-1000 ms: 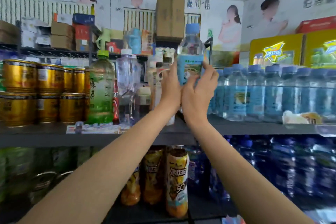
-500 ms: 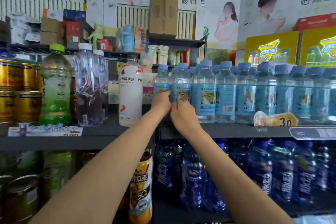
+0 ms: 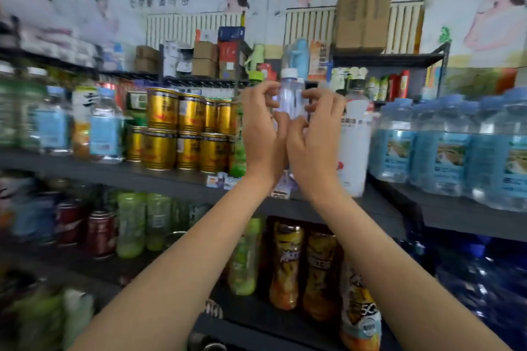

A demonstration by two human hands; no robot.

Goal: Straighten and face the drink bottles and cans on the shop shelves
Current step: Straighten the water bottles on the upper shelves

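A clear bottle with a white cap (image 3: pixel 291 94) stands on the middle shelf (image 3: pixel 176 179). My left hand (image 3: pixel 263 129) curls its fingers round the bottle's left side. My right hand (image 3: pixel 315 134) grips its right side, so both hands hide the lower body. A white bottle (image 3: pixel 353 145) stands just right of them. A green bottle (image 3: pixel 239 151) is partly hidden behind my left hand. Stacked gold cans (image 3: pixel 182 131) fill the shelf to the left. Blue-capped water bottles (image 3: pixel 445 145) line the shelf to the right.
The lower shelf holds orange tea bottles (image 3: pixel 288 265), green bottles (image 3: pixel 131 225), red cans (image 3: pixel 99 234) and dark blue bottles (image 3: pixel 484 279). Cardboard boxes (image 3: pixel 363 6) and small goods sit on the top shelf. Price tags (image 3: pixel 222 181) hang on the shelf edge.
My hands left the blue-labelled water bottles at the right and moved left and up onto the clear white-capped bottle. The view swung left.
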